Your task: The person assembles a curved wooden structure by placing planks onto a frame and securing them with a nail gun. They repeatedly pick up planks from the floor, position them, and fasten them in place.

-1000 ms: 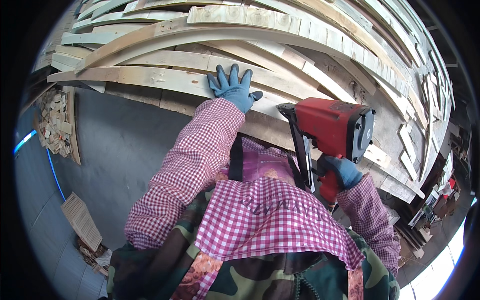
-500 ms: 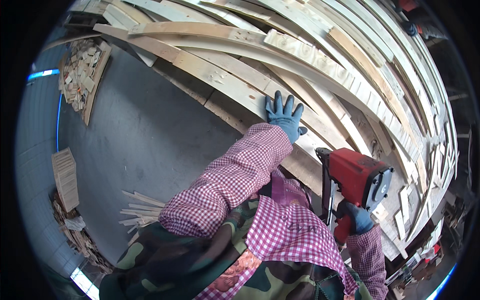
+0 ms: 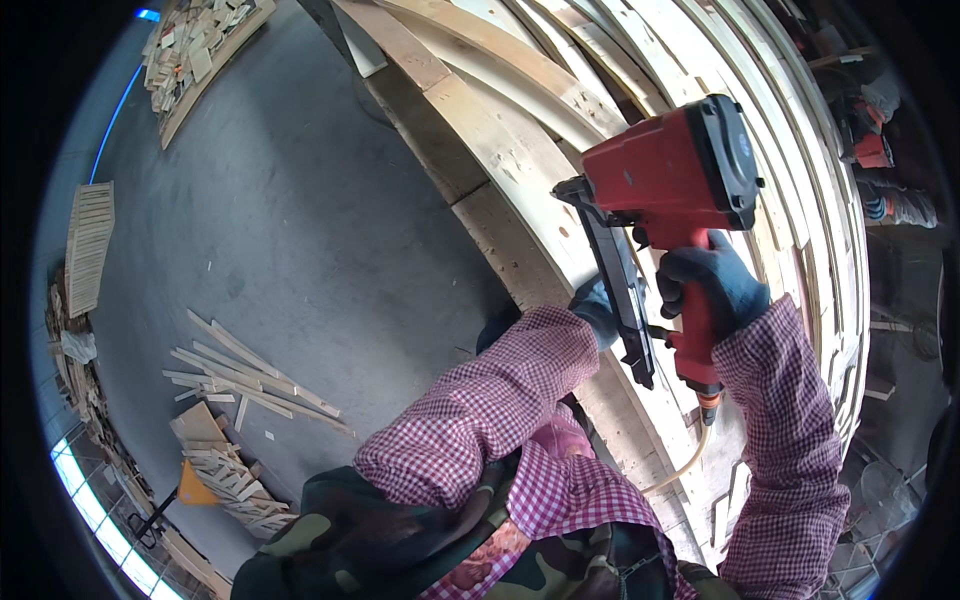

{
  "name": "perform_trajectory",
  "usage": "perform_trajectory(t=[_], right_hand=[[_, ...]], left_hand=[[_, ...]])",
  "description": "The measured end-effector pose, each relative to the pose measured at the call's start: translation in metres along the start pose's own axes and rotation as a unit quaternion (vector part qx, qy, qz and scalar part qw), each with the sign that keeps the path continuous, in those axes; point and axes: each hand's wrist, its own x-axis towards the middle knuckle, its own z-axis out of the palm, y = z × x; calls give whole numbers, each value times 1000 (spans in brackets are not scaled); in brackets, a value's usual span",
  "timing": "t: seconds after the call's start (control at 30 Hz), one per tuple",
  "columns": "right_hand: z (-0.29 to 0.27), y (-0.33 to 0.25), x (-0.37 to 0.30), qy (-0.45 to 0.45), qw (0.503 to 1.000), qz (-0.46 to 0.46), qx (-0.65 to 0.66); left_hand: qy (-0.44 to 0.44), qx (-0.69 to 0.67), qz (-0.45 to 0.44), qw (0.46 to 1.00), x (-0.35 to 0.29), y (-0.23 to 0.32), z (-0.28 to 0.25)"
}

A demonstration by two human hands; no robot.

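Observation:
My right hand [image 3: 728,285], in a blue-grey work glove, is closed around the grip of a red pneumatic nail gun [image 3: 648,172]. The gun is held up over the boards, its black magazine slanting down in front of my left hand [image 3: 597,308]. That gloved left hand is at a long pale wooden board [image 3: 500,150]; the gun hides its fingers. A thin air hose [image 3: 690,462] runs from the fitting below the gun's grip. Both my forearms wear checked sleeves.
Many long boards [image 3: 790,150] lie stacked to the right. Thin wood strips [image 3: 255,375] lie loose on the grey floor [image 3: 330,230]. A bin of wood offcuts [image 3: 262,12] stands far left, a slatted wooden piece [image 3: 90,245] below it. Another person's gloved hand [image 3: 876,207] shows at far right.
My right hand has raised the nail gun from low right up over the boards. The left hand, earlier spread flat on a board, now sits lower in view behind the magazine. The view has shifted.

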Motion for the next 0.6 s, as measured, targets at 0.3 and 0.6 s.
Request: perform_trajectory(t=[0.3,0.6], right_hand=[[17,-18,51,1,996,78,-43],[21,-10,45,-22,993,89,-78]], left_hand=[[105,-307,-111,940,-22,43,37],[48,-292,-91,951,-13,44,30]])
